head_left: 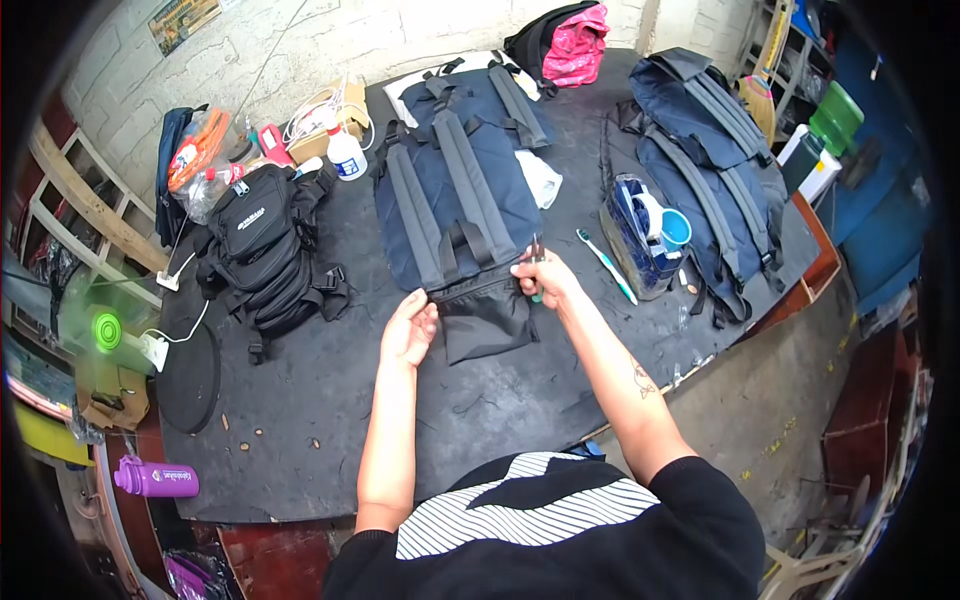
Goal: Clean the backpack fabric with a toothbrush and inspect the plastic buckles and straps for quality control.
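Observation:
A navy backpack (400, 235) with grey padded straps lies in the middle of the table, its end with the black loop handle toward me. A black fabric flap (490, 325) hangs out from that end. My left hand (410, 328) is closed on the flap's upper left corner. At the opposite corner is my right hand (545, 278), closed around small snips (538, 247) with dark pointed tips upward and a green handle. Its thumb and finger also meet the flap's edge there, though whether they pinch the cloth is unclear.
Right of the backpack are a toothbrush (607, 265), a clear container (640, 240) and more navy backpacks (700, 160). A black backpack (260, 250) and a white bottle (347, 155) stand left. A purple bottle (160, 478) sits at the near left edge of the dark table (380, 480).

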`<state>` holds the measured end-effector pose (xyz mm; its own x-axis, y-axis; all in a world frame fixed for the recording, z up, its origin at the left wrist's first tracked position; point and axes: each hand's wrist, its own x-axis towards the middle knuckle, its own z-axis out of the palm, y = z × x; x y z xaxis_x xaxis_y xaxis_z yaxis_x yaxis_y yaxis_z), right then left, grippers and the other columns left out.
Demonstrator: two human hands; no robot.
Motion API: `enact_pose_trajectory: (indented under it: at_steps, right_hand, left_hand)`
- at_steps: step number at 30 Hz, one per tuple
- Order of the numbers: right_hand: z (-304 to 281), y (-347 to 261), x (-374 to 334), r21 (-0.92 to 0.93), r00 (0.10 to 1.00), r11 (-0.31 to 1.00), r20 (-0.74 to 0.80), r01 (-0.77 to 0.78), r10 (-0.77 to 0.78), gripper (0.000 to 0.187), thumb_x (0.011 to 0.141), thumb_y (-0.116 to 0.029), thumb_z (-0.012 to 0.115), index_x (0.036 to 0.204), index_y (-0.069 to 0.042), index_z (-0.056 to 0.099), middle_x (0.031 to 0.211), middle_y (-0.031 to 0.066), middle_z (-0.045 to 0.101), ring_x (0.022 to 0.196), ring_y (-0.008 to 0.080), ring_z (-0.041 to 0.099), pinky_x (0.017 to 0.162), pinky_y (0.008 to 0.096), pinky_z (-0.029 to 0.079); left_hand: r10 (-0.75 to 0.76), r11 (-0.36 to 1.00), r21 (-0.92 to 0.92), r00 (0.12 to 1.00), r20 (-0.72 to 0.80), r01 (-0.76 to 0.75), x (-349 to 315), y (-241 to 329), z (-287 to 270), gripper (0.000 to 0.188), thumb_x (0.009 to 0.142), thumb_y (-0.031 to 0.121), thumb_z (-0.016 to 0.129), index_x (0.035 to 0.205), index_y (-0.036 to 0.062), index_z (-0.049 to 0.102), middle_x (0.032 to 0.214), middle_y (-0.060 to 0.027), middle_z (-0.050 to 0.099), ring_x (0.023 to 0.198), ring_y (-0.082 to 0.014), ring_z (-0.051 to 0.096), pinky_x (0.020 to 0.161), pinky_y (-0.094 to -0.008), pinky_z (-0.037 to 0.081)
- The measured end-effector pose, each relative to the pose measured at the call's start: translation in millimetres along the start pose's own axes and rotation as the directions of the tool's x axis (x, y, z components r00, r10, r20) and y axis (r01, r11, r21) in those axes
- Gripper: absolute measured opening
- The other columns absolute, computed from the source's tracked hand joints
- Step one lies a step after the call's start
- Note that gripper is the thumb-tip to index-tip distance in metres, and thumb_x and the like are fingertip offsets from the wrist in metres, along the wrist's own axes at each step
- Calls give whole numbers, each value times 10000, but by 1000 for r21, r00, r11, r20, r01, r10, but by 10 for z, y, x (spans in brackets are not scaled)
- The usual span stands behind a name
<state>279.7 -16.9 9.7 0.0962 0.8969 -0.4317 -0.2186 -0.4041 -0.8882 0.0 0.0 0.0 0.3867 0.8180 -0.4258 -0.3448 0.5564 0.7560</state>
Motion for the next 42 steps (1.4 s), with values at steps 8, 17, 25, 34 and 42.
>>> enact_pose_trajectory:
  at_steps: [8, 17, 25, 34, 42]
  right_hand:
    - [291, -167, -258, 711, 810, 581, 27, 397, -586, 510, 690, 140, 457, 1166, -43, 461, 1059, 86, 553, 954, 219, 558, 801, 336, 457]
    - [-584, 738, -1011, -512, 827, 803, -274, 306, -490, 253, 790, -108, 616, 986, 20, 520, 808, 105, 545, 712, 224, 574, 658, 344, 487]
    - [-714, 315, -1102, -923, 686, 384, -253, 42, -683, 358, 755, -148, 668, 1065, -2, 565, 1081, 165, 494, 1008, 352, 468, 858, 434, 405]
    - [-844, 430, -984, -954, 643, 293, -261, -60, -720, 224, 731, -126, 688, 922, -53, 597, 881, 115, 549, 882, 291, 512, 770, 396, 433]
    - [-866, 431, -950, -974, 516, 220, -164, 49, -841, 228, 783, -58, 598, 1007, -18, 584, 1092, 137, 512, 976, 331, 489, 853, 391, 424]
  left_hand:
    - [402, 758, -564, 916, 10, -327, -340, 287, 547, 260, 889, 286, 572, 896, 31, 516, 1060, -148, 536, 1064, -292, 493, 990, -456, 380]
    - [488, 771, 589, 819, -301, -242, -1162, -465, 155, 272, 799, 21, 634, 974, 71, 433, 867, -12, 471, 662, -97, 418, 666, -246, 416]
    - [768, 362, 782, 638, 59, -508, -974, -1, 648, 89, 771, 10, 624, 859, 22, 618, 861, -51, 585, 847, -143, 552, 761, -259, 433]
    - [427, -376, 805, 685, 590, -458, -711, -312, 872, 671, 722, 211, 699, 1327, 121, 423, 1279, -144, 447, 1158, -348, 419, 989, -461, 299]
    - [392, 357, 803, 856, 336, -478, -1076, -248, 822, 733, 660, -21, 709, 1319, 114, 418, 894, -38, 479, 837, -172, 498, 797, -293, 423]
